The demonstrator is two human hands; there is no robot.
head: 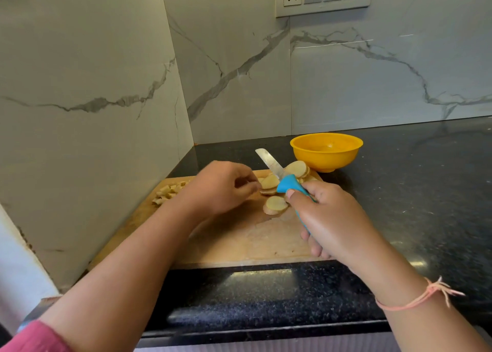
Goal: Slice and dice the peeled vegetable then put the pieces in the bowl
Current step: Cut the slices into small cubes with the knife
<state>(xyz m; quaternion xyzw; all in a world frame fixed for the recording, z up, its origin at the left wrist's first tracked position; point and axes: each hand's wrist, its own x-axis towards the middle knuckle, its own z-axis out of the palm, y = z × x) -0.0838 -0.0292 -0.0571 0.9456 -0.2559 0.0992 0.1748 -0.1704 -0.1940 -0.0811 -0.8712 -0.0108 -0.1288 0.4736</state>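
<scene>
We wore a pink sleeve [34, 338] at seven o'clock, a knotted peach thread bracelet [434, 289] at four o'clock.

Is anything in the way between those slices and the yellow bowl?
Nothing visible does. The bowl stands just past the board, right behind the slices. The knife in the right hand slants over them, its blade pointing away from the bowl.

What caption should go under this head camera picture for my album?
Right hand holds a blue knife above vegetable slices on the board; yellow bowl behind.
</scene>
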